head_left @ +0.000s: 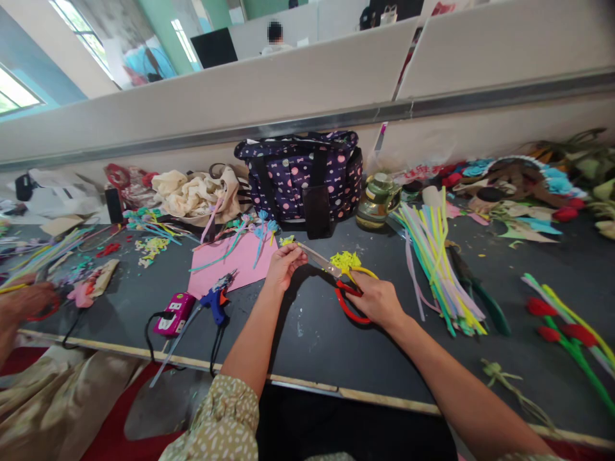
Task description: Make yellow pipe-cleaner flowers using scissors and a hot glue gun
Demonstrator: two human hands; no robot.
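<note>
My right hand (382,299) is wrapped round the red and yellow handles of a pair of scissors (329,266), with the blades pointing left and slightly up. My left hand (287,266) is closed in a pinch beside the blade tips. What its fingers hold is too small to make out. Right behind the blades lies a pile of yellow cut pieces (346,260), with a smaller yellow bit (287,241) just past my left fingertips. To the left of that hand is a pink sheet (202,266) with fuzzy stems and blue pieces on it.
A blue glue gun (216,304) and a magenta power block (175,314) lie left, with cords. Behind stand a dotted bag (307,166), a phone (317,211) and a glass jug (377,202). Fuzzy stems (437,262) lie right. A co-worker's hand (29,302) is far left.
</note>
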